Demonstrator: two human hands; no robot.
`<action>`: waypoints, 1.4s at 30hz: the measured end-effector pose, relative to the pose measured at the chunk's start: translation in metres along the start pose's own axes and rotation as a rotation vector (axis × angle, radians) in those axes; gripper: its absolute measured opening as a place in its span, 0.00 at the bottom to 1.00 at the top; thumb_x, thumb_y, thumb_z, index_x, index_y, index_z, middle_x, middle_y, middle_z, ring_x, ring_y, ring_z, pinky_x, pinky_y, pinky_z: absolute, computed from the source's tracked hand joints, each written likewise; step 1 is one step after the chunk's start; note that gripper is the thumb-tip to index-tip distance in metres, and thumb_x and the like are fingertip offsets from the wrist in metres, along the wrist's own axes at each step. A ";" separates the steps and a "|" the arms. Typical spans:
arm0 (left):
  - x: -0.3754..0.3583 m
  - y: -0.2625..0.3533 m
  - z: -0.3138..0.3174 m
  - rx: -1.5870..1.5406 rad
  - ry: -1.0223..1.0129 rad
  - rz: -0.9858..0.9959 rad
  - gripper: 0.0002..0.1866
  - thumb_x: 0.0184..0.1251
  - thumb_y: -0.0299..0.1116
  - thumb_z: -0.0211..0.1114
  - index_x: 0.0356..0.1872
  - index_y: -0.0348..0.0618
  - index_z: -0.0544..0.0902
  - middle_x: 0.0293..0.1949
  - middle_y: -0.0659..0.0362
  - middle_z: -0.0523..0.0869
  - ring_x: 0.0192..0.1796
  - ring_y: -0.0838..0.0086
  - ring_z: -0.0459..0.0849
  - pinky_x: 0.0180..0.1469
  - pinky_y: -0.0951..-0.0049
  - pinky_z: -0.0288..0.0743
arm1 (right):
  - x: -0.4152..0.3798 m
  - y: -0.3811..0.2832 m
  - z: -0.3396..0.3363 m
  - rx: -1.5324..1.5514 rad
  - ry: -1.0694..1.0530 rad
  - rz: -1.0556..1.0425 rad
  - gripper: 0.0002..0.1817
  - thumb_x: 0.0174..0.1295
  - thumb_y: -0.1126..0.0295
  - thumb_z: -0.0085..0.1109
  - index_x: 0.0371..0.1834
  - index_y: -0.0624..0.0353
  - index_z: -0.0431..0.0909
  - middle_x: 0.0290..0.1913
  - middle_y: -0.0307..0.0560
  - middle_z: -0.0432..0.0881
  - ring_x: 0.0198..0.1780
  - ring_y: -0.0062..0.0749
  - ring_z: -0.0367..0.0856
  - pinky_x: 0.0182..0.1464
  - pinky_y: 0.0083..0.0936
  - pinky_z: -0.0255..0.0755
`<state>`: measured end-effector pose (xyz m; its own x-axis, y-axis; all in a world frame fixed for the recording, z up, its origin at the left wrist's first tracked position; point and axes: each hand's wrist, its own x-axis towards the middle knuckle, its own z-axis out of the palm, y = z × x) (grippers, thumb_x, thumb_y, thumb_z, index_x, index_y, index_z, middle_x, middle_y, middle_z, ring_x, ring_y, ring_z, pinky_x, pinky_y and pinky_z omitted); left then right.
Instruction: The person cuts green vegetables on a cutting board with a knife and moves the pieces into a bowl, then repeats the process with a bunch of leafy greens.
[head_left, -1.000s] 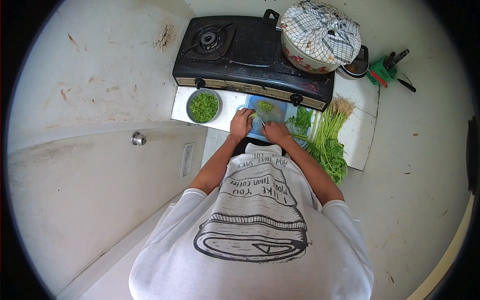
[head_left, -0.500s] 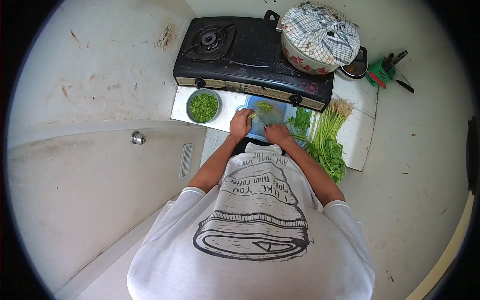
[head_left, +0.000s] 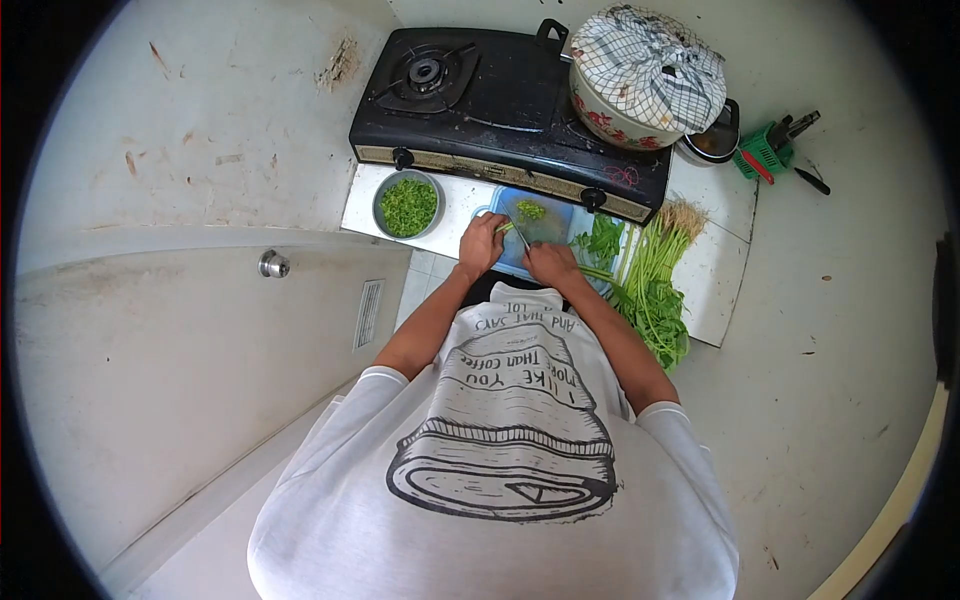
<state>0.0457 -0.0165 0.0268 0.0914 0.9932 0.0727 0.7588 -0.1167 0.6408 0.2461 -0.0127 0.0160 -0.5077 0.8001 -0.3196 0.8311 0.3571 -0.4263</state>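
On a blue cutting board [head_left: 552,217] lies a small heap of chopped green stems [head_left: 530,209]. My left hand [head_left: 482,243] is closed around green stems [head_left: 504,227] at the board's left side. In my right hand [head_left: 551,264] is a knife [head_left: 521,236], its blade pointing up and left beside the held stems; the handle is hidden in my fist. Leafy greens [head_left: 603,238] lie at the board's right side. A larger bunch of long-stemmed greens with roots [head_left: 655,270] spreads over the counter to the right of them.
A grey bowl of chopped greens [head_left: 408,205] stands left of the board. Behind is a black gas stove [head_left: 490,85] bearing a cloth-covered flowered pot [head_left: 625,128]. A small pan [head_left: 712,142] and a green basket with utensils [head_left: 764,150] sit at right.
The view has shifted slightly. Both hands stay in nearly the same place over the board, with the knife still beside the stems.
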 end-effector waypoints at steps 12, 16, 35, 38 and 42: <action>-0.001 0.000 0.003 0.020 0.023 -0.022 0.14 0.65 0.24 0.65 0.50 0.48 0.89 0.46 0.54 0.88 0.50 0.52 0.85 0.55 0.54 0.81 | -0.009 0.006 0.001 -0.002 0.050 0.006 0.20 0.72 0.57 0.55 0.36 0.64 0.87 0.36 0.64 0.90 0.39 0.55 0.92 0.44 0.49 0.85; -0.001 -0.001 0.003 0.013 0.027 -0.024 0.14 0.65 0.25 0.65 0.51 0.48 0.89 0.47 0.55 0.88 0.51 0.52 0.85 0.55 0.54 0.82 | -0.009 0.004 0.000 0.006 0.028 -0.025 0.21 0.74 0.55 0.53 0.39 0.64 0.85 0.35 0.64 0.90 0.38 0.58 0.91 0.42 0.53 0.84; -0.001 -0.003 0.003 0.001 0.000 -0.036 0.13 0.65 0.26 0.68 0.50 0.45 0.88 0.46 0.53 0.87 0.51 0.51 0.85 0.56 0.55 0.80 | -0.009 0.000 0.001 0.031 -0.013 -0.009 0.22 0.73 0.56 0.53 0.38 0.67 0.85 0.34 0.66 0.89 0.38 0.60 0.91 0.43 0.53 0.84; -0.001 -0.003 0.004 0.000 0.017 -0.023 0.13 0.65 0.26 0.68 0.50 0.45 0.88 0.46 0.53 0.88 0.51 0.52 0.85 0.56 0.55 0.79 | -0.006 0.000 0.002 -0.004 -0.013 -0.030 0.21 0.73 0.56 0.53 0.37 0.66 0.86 0.34 0.66 0.89 0.38 0.60 0.91 0.43 0.53 0.84; -0.001 0.000 0.003 0.007 0.011 -0.033 0.13 0.65 0.26 0.68 0.50 0.45 0.88 0.46 0.53 0.88 0.50 0.52 0.85 0.57 0.55 0.79 | 0.004 -0.003 0.006 0.006 0.016 -0.063 0.22 0.73 0.56 0.53 0.37 0.65 0.87 0.36 0.65 0.90 0.38 0.60 0.91 0.43 0.53 0.84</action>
<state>0.0476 -0.0176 0.0247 0.0595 0.9964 0.0600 0.7656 -0.0841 0.6378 0.2408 -0.0133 0.0112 -0.5554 0.7837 -0.2780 0.7961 0.4044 -0.4503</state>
